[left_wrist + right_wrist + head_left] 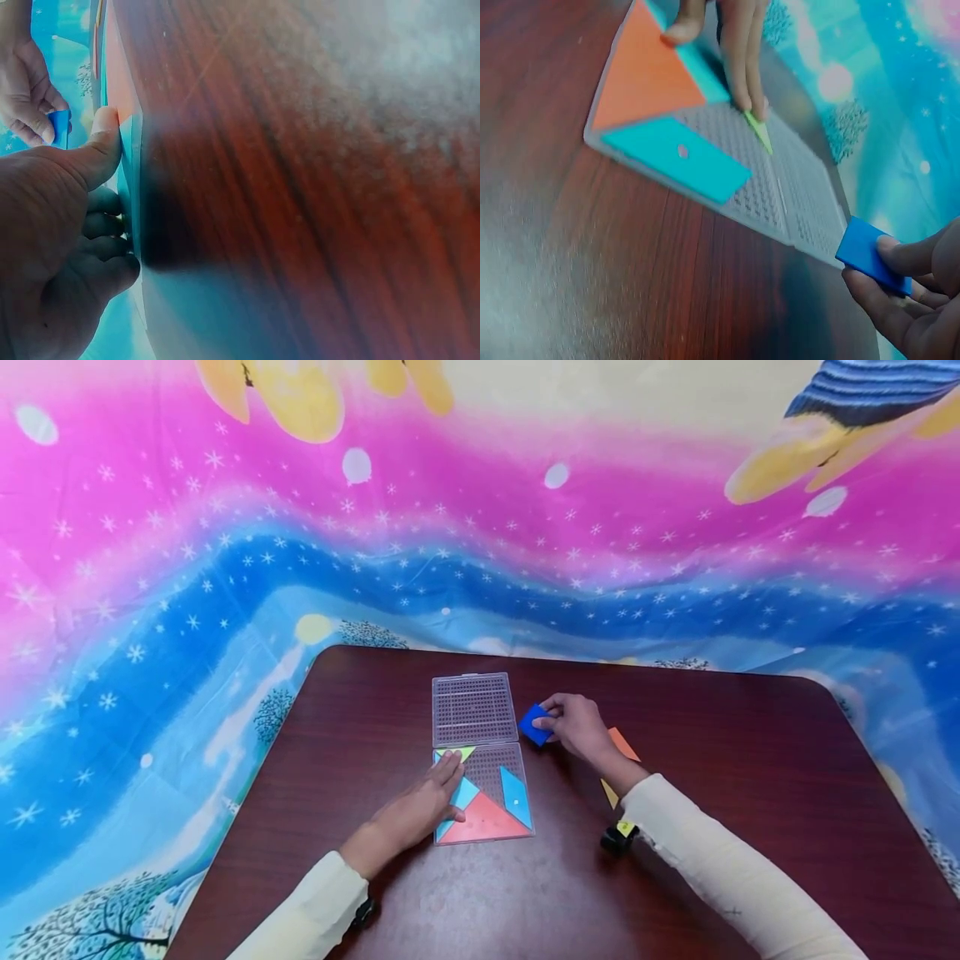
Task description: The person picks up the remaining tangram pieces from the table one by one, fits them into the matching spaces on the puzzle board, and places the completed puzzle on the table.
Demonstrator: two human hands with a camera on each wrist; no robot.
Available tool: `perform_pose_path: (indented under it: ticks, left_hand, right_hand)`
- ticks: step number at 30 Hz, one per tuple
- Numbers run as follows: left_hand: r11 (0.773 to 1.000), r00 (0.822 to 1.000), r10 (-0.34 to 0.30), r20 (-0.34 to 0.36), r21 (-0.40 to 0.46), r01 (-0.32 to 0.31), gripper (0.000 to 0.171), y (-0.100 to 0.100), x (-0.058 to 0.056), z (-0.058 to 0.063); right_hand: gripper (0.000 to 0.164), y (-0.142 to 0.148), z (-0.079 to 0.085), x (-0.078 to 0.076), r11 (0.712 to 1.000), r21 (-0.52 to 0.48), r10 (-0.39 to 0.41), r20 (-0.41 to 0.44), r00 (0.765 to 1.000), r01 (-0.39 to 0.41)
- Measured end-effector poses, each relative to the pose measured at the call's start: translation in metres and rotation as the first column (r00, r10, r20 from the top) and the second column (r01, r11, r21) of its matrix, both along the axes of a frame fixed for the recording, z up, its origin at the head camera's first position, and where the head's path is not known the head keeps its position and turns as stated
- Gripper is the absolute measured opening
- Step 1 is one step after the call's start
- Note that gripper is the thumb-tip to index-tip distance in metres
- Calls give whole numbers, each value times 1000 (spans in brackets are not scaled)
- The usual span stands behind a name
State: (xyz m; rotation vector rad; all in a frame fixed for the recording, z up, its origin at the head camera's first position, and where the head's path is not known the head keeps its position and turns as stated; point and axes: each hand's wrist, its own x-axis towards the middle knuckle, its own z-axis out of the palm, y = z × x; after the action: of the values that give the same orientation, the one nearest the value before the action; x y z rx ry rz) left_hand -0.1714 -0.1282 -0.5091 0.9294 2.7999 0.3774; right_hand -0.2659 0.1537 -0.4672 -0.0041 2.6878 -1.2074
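My right hand (581,727) pinches a blue square tile (533,725) between thumb and fingers, held just right of the hinged plastic case (486,766). In the right wrist view the blue tile is tilted, apart from the case. My left hand (414,810) rests with extended fingers on tangram pieces in the case's near half. Under its fingertips lies a yellow-green triangle (467,752); a light-blue triangle (464,792) is partly covered by the hand. A coral triangle (487,822) fills the near edge, and a light-blue parallelogram (514,797) lies along the right side.
An orange piece (624,744) and a yellow piece (609,793) lie on the dark wooden table (720,743), partly hidden by the right forearm. The case's perforated lid (472,708) lies flat toward the back. A patterned cloth (480,543) hangs behind the table.
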Motion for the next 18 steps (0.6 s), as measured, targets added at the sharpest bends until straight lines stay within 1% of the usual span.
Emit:
perform_pose_path:
  ticks: [5, 8, 14, 18]
  left_hand:
    - [1000, 1000, 3, -6, -14, -3, 79, 0, 1, 1]
    - [999, 1000, 2, -11, -33, -2, 79, 0, 0, 1]
    - [998, 1000, 0, -8, -55, 0, 78, 0, 0, 2]
    - [999, 1000, -9, -17, -47, 8, 78, -1, 1, 1]
  right_hand:
    - [31, -6, 3, 3, 994, -101, -22, 77, 997, 30]
    - [29, -9, 5, 4, 988, -145, -29, 107, 994, 44]
    - [28, -13, 7, 7, 985, -168, -15, 131, 991, 37]
    - [27, -15, 6, 8, 980, -195, -17, 139, 990, 44]
